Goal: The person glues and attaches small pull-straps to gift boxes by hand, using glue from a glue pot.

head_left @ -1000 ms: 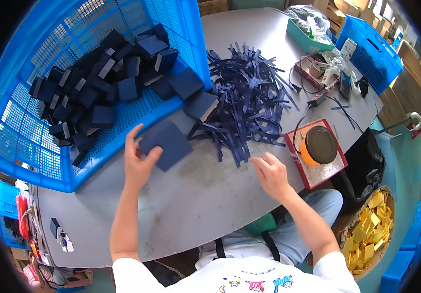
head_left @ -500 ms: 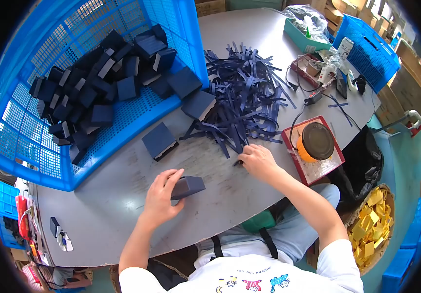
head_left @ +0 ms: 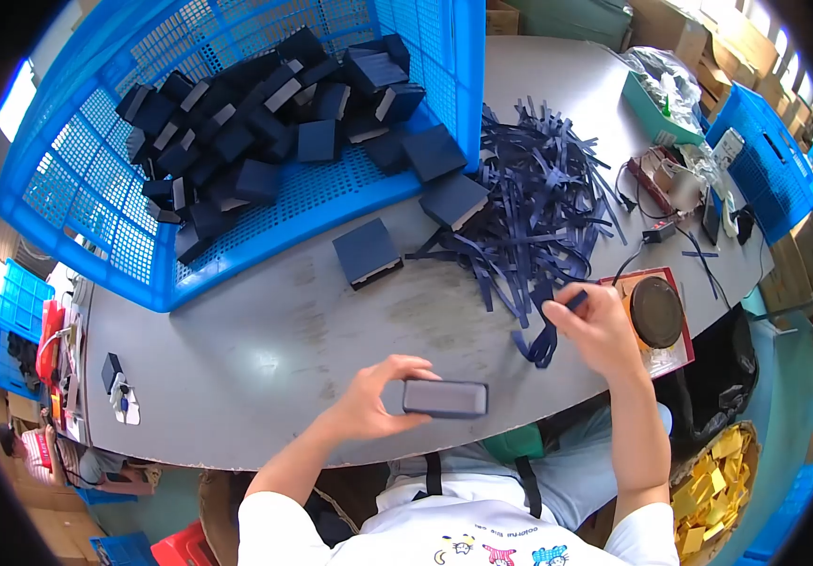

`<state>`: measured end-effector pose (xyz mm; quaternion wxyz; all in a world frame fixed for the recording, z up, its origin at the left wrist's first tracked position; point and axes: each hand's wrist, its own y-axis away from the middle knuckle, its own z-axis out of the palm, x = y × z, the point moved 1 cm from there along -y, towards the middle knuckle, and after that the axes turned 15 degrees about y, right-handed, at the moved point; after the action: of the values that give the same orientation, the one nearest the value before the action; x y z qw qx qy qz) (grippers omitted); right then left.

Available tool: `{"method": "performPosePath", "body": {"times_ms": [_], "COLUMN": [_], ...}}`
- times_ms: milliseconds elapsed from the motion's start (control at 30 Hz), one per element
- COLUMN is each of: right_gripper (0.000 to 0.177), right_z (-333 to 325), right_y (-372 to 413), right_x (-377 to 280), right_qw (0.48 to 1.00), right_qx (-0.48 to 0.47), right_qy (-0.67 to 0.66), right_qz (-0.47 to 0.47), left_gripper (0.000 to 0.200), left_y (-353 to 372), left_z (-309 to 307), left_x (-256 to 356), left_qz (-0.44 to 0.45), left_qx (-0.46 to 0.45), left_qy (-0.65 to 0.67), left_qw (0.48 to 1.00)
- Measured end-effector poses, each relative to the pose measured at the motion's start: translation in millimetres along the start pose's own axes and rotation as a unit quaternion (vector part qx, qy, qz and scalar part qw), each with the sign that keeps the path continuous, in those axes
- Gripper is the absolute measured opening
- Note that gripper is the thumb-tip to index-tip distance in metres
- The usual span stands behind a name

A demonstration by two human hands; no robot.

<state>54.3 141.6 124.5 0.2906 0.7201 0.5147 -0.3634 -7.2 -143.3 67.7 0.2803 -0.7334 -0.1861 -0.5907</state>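
An open teal box (head_left: 650, 111) holding crumpled clear plastic (head_left: 663, 68) stands near a blue plastic crate (head_left: 767, 170); flat yellow pieces (head_left: 716, 486) lie near a black plastic bag (head_left: 722, 363).

Grey smooth-topped table (head_left: 236, 396): light glare nr. L end. Pale green flr. (head_left: 787, 363) beyond R edge. Brown cardboard cartons (head_left: 807, 283) stacked past far R corner. Bright white window panes (head_left: 782, 43), upper R; exact no. unclear.

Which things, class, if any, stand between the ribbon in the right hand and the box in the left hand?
Nothing visible does: between the ribbon in the right hand and the box in the left hand, only table shows. The strip pile lies farther back, off that path.
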Motion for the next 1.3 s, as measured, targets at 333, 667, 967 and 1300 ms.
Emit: {"method": "performPosePath", "body": {"times_ms": [333,667,967,1300], "right_gripper": [0.013,0.018,0.013,0.011], "right_z": [11.5,53.0,28.0,10.5], "right_y": [-41.2,-40.4,-16.6,67.0], "right_x": [54.3,92.6,80.6,47.7], "right_qw": [0.966,0.915,0.977,0.955], "right_qx": [0.176,0.112,0.086,0.007], "right_qy": [0.186,0.385,-0.193,-0.289], "right_qz": [-0.044,-0.049,-0.018,-0.063], "left_gripper": [0.056,0.048,0.065,0.083], "left_y": [14.9,12.5,4.0,-56.3], "left_z": [38.4,53.8,51.6,81.6], "left_x": [-6.5,-14.6,-15.5,6.4], "left_qz": [-0.091,-0.090,-0.147,-0.030], "left_qx": [-0.126,-0.187,-0.114,-0.191], "left_qy": [0.194,0.198,0.331,0.388], "left_qw": [0.969,0.958,0.925,0.901]}}
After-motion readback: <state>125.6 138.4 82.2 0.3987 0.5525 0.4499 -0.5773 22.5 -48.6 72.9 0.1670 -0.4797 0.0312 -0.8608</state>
